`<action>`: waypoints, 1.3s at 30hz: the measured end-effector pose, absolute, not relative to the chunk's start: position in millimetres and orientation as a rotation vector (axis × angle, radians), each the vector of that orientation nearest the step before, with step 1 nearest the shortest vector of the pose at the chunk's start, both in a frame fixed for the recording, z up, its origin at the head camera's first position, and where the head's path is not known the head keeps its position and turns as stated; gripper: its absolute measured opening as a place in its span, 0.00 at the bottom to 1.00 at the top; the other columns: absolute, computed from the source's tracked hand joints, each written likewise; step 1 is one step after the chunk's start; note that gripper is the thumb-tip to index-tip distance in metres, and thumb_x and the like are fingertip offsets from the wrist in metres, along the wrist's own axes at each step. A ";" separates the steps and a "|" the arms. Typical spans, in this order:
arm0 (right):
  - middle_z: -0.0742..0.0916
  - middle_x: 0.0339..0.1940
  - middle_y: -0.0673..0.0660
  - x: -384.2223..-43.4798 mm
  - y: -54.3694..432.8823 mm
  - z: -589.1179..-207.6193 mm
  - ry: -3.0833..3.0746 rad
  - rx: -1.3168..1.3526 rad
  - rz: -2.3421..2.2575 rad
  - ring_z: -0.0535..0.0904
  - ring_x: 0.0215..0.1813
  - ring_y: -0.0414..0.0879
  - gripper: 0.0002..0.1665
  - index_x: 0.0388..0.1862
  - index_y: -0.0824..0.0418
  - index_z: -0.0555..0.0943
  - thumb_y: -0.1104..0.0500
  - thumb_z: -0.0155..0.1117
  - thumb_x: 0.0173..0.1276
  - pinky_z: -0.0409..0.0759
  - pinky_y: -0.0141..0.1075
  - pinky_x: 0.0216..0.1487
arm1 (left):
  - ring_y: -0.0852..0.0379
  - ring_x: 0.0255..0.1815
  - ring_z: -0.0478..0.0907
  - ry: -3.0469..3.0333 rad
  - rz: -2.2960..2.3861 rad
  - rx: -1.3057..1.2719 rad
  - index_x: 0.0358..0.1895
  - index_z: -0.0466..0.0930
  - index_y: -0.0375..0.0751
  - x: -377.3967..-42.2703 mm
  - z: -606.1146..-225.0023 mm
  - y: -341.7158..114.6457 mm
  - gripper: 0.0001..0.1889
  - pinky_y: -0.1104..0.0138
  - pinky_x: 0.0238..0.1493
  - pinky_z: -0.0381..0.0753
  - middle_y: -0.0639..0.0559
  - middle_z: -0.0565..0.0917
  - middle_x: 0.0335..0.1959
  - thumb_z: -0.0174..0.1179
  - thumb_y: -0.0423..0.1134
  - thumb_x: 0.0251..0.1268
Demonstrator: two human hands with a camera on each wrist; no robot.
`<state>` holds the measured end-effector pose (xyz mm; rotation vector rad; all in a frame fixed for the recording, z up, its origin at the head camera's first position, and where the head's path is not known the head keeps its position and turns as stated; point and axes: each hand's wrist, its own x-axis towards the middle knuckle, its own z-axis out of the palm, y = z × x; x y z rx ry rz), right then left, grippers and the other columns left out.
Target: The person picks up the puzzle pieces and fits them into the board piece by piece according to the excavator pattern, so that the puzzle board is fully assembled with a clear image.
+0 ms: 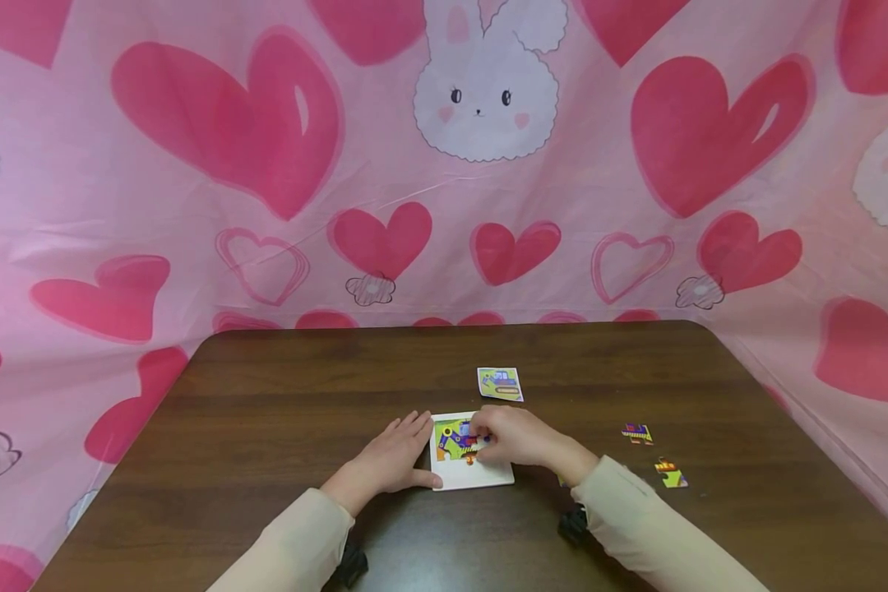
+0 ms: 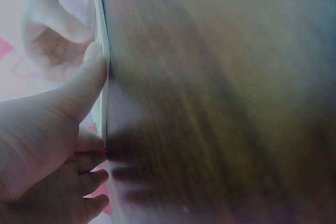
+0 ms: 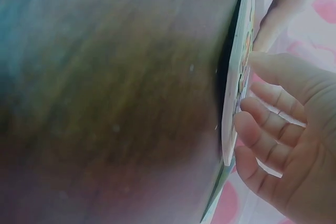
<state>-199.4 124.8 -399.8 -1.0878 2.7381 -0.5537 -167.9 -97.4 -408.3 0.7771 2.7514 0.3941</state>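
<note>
A white puzzle board point(image 1: 474, 475) lies on the table with a colourful digger picture point(image 1: 450, 440) of jigsaw pieces in its upper part. My left hand point(image 1: 392, 460) rests along the board's left side, fingers stretched out and thumb on the lower left corner. Over the right part of the picture, my right hand point(image 1: 514, 436) has its fingers curled. Thumb and fingertips hold a jigsaw piece low against the board, mostly hidden under the hand. In the right wrist view, the fingertips point(image 3: 247, 124) come right down to the board's face point(image 3: 240, 85).
A small printed digger card point(image 1: 500, 384) lies behind the board. To the right are two loose jigsaw pieces, one purple and red point(image 1: 637, 433), the other yellow-green and orange point(image 1: 669, 473). Part of another piece shows by the right wrist. A pink heart-print cloth point(image 1: 444, 189) hangs behind the brown table point(image 1: 303, 386).
</note>
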 end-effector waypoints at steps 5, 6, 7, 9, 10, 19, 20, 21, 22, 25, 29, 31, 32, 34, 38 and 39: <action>0.79 0.32 0.44 -198.6 126.4 -399.4 2.687 -1.152 -0.551 0.68 0.28 0.36 0.13 0.41 0.56 0.86 0.59 0.69 0.55 0.68 0.29 0.28 | 0.42 0.69 0.52 2.753 0.387 0.784 0.66 0.59 0.29 -168.2 -407.5 -97.1 0.47 0.50 0.65 0.52 0.39 0.59 0.68 0.62 0.60 0.50; 0.79 0.31 0.44 -198.5 126.7 -399.5 2.687 -1.161 -0.542 0.68 0.27 0.36 0.13 0.41 0.56 0.86 0.59 0.68 0.56 0.67 0.29 0.27 | 0.42 0.69 0.52 2.752 0.385 0.781 0.66 0.59 0.29 -168.3 -407.2 -97.2 0.47 0.50 0.65 0.52 0.39 0.59 0.68 0.62 0.60 0.51; 0.78 0.31 0.44 -198.2 126.9 -399.3 2.688 -1.166 -0.534 0.67 0.26 0.36 0.13 0.42 0.56 0.86 0.59 0.68 0.56 0.66 0.28 0.25 | 0.42 0.69 0.52 2.752 0.382 0.780 0.66 0.59 0.29 -168.3 -406.8 -97.1 0.47 0.50 0.65 0.52 0.39 0.59 0.68 0.62 0.60 0.51; 0.78 0.30 0.44 -197.9 127.0 -398.9 2.693 -1.174 -0.522 0.66 0.24 0.36 0.13 0.42 0.56 0.86 0.59 0.68 0.56 0.64 0.28 0.23 | 0.42 0.69 0.52 2.753 0.378 0.779 0.66 0.59 0.29 -168.4 -406.3 -97.1 0.47 0.50 0.65 0.52 0.39 0.59 0.68 0.62 0.60 0.51; 0.78 0.30 0.45 -197.7 127.0 -398.5 2.694 -1.171 -0.519 0.65 0.23 0.36 0.13 0.42 0.56 0.86 0.59 0.68 0.56 0.64 0.28 0.22 | 0.42 0.69 0.52 2.754 0.377 0.779 0.66 0.59 0.29 -168.4 -406.1 -97.1 0.47 0.50 0.65 0.52 0.39 0.59 0.68 0.62 0.60 0.51; 0.78 0.29 0.46 -197.6 126.1 -396.3 2.684 -1.172 -0.557 0.66 0.24 0.36 0.13 0.42 0.57 0.86 0.60 0.68 0.56 0.65 0.28 0.23 | 0.42 0.69 0.52 2.758 0.382 0.798 0.66 0.59 0.28 -168.3 -406.3 -97.4 0.46 0.51 0.65 0.53 0.38 0.59 0.68 0.62 0.59 0.51; 0.78 0.29 0.46 -197.6 127.0 -395.5 2.681 -1.173 -0.574 0.67 0.24 0.36 0.13 0.42 0.57 0.86 0.60 0.67 0.57 0.65 0.28 0.23 | 0.42 0.69 0.52 2.757 0.383 0.798 0.66 0.59 0.28 -168.3 -406.7 -97.3 0.46 0.51 0.65 0.52 0.38 0.59 0.68 0.62 0.59 0.51; 0.79 0.29 0.47 -197.6 128.3 -394.3 2.680 -1.175 -0.593 0.67 0.24 0.36 0.13 0.42 0.58 0.86 0.61 0.67 0.57 0.66 0.28 0.23 | 0.42 0.69 0.52 2.758 0.377 0.802 0.66 0.59 0.28 -168.2 -407.0 -97.1 0.46 0.51 0.65 0.53 0.38 0.59 0.68 0.62 0.59 0.51; 0.79 0.30 0.48 -198.0 130.0 -393.1 2.682 -1.177 -0.612 0.67 0.24 0.37 0.13 0.43 0.58 0.86 0.61 0.67 0.57 0.66 0.29 0.23 | 0.42 0.69 0.51 2.757 0.376 0.801 0.66 0.59 0.28 -168.2 -407.6 -97.0 0.46 0.51 0.65 0.52 0.38 0.59 0.68 0.62 0.59 0.52; 0.79 0.30 0.49 -199.7 137.4 -387.4 2.702 -1.164 -0.650 0.69 0.25 0.39 0.13 0.44 0.59 0.85 0.60 0.67 0.58 0.68 0.30 0.24 | 0.42 0.69 0.51 2.755 0.376 0.791 0.67 0.59 0.29 -167.8 -408.2 -96.9 0.46 0.51 0.65 0.52 0.38 0.59 0.68 0.62 0.60 0.52; 0.80 0.31 0.50 -202.2 150.5 -378.2 2.752 -1.142 -0.677 0.71 0.28 0.40 0.15 0.45 0.61 0.83 0.60 0.68 0.58 0.71 0.31 0.27 | 0.43 0.70 0.50 2.752 0.386 0.763 0.67 0.58 0.30 -167.9 -409.0 -97.1 0.47 0.51 0.66 0.51 0.40 0.58 0.69 0.62 0.60 0.51; 0.81 0.35 0.52 -202.3 158.3 -373.8 2.766 -1.109 -0.712 0.71 0.29 0.41 0.16 0.46 0.62 0.83 0.61 0.69 0.58 0.72 0.32 0.28 | 0.43 0.70 0.50 2.751 0.389 0.756 0.67 0.58 0.31 -168.4 -410.3 -97.3 0.47 0.51 0.66 0.51 0.40 0.58 0.69 0.62 0.60 0.50; 0.82 0.37 0.52 -202.2 162.6 -371.7 2.770 -1.088 -0.737 0.71 0.30 0.41 0.17 0.47 0.62 0.82 0.61 0.69 0.57 0.73 0.31 0.29 | 0.43 0.70 0.50 2.752 0.388 0.755 0.67 0.58 0.31 -168.4 -410.3 -97.4 0.47 0.51 0.66 0.51 0.40 0.58 0.69 0.62 0.60 0.50; 0.82 0.39 0.53 -201.5 171.7 -367.7 2.778 -1.048 -0.786 0.71 0.29 0.41 0.17 0.47 0.62 0.82 0.62 0.69 0.57 0.73 0.31 0.28 | 0.43 0.70 0.50 2.752 0.387 0.757 0.67 0.58 0.31 -168.6 -410.2 -97.4 0.47 0.51 0.66 0.51 0.40 0.58 0.69 0.62 0.60 0.50; 0.81 0.35 0.54 -201.4 190.8 -362.2 2.800 -0.988 -0.861 0.71 0.30 0.40 0.17 0.47 0.63 0.82 0.63 0.69 0.57 0.75 0.31 0.30 | 0.43 0.70 0.50 2.751 0.388 0.754 0.67 0.58 0.31 -167.5 -408.5 -97.1 0.47 0.51 0.66 0.51 0.40 0.58 0.69 0.62 0.60 0.50; 0.81 0.34 0.54 -201.4 195.4 -361.3 2.812 -0.965 -0.874 0.72 0.30 0.41 0.18 0.47 0.63 0.82 0.63 0.69 0.57 0.75 0.31 0.30 | 0.43 0.70 0.50 2.750 0.390 0.753 0.67 0.58 0.31 -167.3 -408.3 -97.0 0.47 0.51 0.66 0.51 0.40 0.58 0.69 0.62 0.60 0.50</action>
